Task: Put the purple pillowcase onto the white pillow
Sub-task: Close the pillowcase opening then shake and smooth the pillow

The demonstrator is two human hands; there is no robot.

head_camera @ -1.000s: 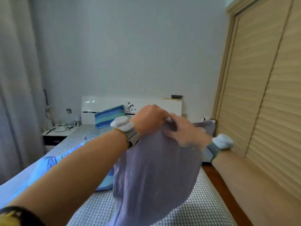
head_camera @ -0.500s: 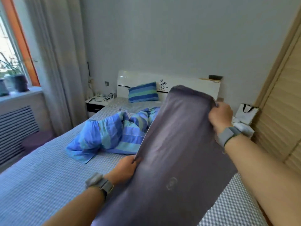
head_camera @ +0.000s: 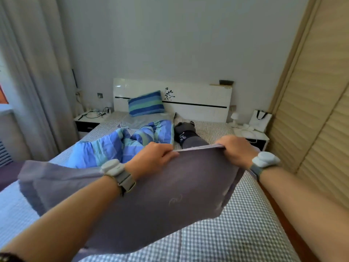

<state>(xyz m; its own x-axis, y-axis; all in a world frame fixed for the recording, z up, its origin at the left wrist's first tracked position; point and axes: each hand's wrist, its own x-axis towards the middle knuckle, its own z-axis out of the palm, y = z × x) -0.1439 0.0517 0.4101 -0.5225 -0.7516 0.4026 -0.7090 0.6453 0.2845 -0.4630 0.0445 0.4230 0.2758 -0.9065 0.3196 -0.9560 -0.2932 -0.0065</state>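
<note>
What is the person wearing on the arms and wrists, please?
Both forearms are bare, with no sleeves. The left wrist carries a grey fabric strap with a rounded white device on top. The right wrist has the same kind of white device on a grey strap. A dark band with yellow shows near the left elbow.

Purple pillowcase (head_camera: 160,205); blue-green striped pillow (head_camera: 145,103); grey checked bedspread (head_camera: 236,233).

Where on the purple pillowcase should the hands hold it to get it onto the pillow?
Probably along the far top edge of the purple pillowcase, from above, as the left hand and right hand grip it now: that edge is stretched taut between them while the rest hangs free.
</note>
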